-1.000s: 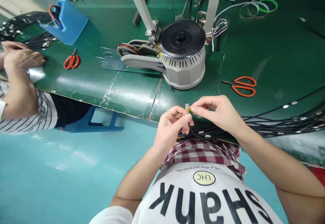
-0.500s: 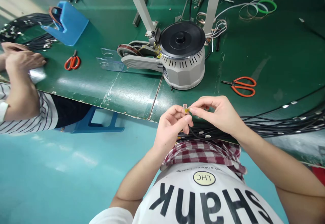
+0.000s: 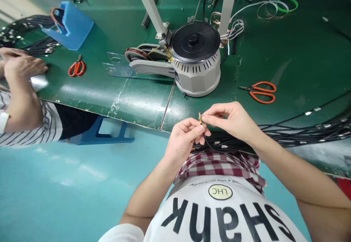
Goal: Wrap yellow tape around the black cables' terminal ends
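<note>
Just above the table's front edge, my left hand [image 3: 182, 139] pinches a thin black cable [image 3: 204, 138] close below its end. A small metal connector [image 3: 200, 115] tops that cable, standing up between my hands. Around its base shows a bit of yellow-brown tape [image 3: 201, 120]. My right hand [image 3: 234, 121] has thumb and index finger closed on the tape at the connector's side; the fingertips partly hide it. Many more black cables [image 3: 285, 130] lie in a bundle along the edge, under and to the right of my hands.
A tape dispenser [image 3: 196, 71] with a black round top stands ahead. Orange-handled scissors [image 3: 263, 92] lie to its right, another pair [image 3: 77, 67] at left. A blue tape holder [image 3: 74, 28] is at far left, near a co-worker's hands [image 3: 24, 64]. White posts [image 3: 229, 7] rise behind.
The connector has turned, from its broad face showing to a narrow side. My right hand has shifted slightly left, still at the tape. My left hand has dipped a little.
</note>
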Demonstrator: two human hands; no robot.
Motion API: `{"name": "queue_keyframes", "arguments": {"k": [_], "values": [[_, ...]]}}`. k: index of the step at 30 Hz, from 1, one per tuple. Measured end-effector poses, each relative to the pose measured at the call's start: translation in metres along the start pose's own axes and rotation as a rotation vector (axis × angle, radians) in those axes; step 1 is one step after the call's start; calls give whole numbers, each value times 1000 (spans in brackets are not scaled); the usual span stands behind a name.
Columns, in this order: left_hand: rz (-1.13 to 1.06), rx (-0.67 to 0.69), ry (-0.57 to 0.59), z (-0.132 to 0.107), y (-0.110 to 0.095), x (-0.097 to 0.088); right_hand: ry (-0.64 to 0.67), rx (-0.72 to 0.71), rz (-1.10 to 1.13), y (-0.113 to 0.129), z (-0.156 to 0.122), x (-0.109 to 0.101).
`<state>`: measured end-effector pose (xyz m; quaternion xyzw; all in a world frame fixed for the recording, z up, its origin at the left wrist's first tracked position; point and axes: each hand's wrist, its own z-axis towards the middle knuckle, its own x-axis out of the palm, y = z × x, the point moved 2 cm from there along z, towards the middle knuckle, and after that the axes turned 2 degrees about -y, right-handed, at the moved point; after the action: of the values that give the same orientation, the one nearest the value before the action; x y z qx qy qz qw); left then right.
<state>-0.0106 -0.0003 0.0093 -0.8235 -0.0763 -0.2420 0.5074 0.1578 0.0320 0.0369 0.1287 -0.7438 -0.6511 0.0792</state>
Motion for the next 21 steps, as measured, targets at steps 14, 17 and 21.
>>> {"name": "queue_keyframes", "arguments": {"k": [14, 17, 21], "values": [[18, 59, -14, -2, 4, 1, -47, -121, 31, -11, 0, 4], [56, 93, -57, -3, 5, 1, -103, -206, -45, -7, -5, 4], [101, 130, -79, -6, 4, 3, -84, -193, -11, -7, -6, 2]]}}
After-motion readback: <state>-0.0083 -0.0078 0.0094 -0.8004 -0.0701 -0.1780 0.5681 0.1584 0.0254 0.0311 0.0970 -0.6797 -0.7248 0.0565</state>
